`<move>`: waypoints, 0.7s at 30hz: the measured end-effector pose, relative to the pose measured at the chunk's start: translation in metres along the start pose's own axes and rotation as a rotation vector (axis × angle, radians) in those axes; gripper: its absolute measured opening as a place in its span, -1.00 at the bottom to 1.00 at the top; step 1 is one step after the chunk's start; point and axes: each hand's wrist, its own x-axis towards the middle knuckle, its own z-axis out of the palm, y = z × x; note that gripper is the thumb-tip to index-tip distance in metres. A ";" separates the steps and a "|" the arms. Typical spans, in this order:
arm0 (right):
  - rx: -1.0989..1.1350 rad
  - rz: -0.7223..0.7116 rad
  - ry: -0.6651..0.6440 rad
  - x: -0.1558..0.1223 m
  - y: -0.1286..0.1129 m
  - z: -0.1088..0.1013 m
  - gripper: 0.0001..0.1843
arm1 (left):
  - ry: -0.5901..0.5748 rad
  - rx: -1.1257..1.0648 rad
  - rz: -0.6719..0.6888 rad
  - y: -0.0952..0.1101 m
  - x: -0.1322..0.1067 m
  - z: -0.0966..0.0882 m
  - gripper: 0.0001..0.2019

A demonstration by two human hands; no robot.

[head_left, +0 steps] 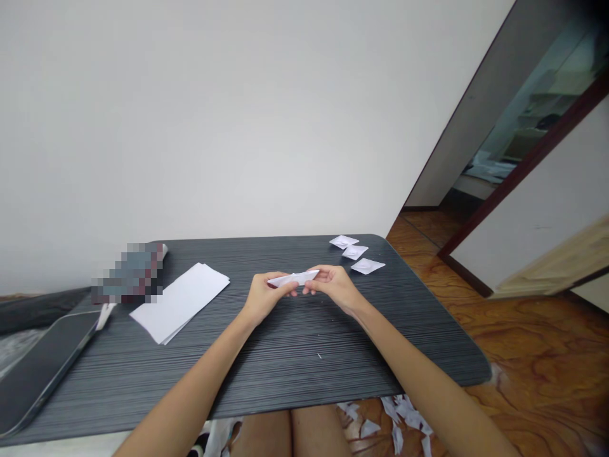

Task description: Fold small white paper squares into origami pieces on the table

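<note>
A small white folded paper boat (299,277) is held level above the middle of the table. My left hand (266,295) pinches its left end between thumb and fingers. On its right end, my right hand (335,284) is closed in the same way. Three finished-looking paper boats, a back one (343,242), a middle one (354,252) and a front one (368,266), rest on the table to the right of my right hand. A stack of white paper sheets (181,303) lies to the left of my left hand.
The dark wood-grain table (285,374) stands against a white wall. A black flat device (47,362) lies at its left edge, near a pixelated object (130,273). Paper scraps (404,416) litter the floor below the front edge. A tiny paper sliver (319,355) lies on the tabletop.
</note>
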 end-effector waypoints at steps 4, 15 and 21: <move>-0.010 0.012 0.021 -0.001 -0.002 0.001 -0.82 | 0.029 -0.028 -0.041 0.000 0.001 0.001 -0.73; 0.079 0.036 0.094 0.004 0.008 0.003 -0.79 | 0.109 -0.103 -0.046 -0.003 0.004 0.003 -0.75; 0.070 0.115 0.120 0.002 0.010 0.005 -0.78 | 0.093 -0.102 -0.044 -0.007 0.005 0.002 -0.73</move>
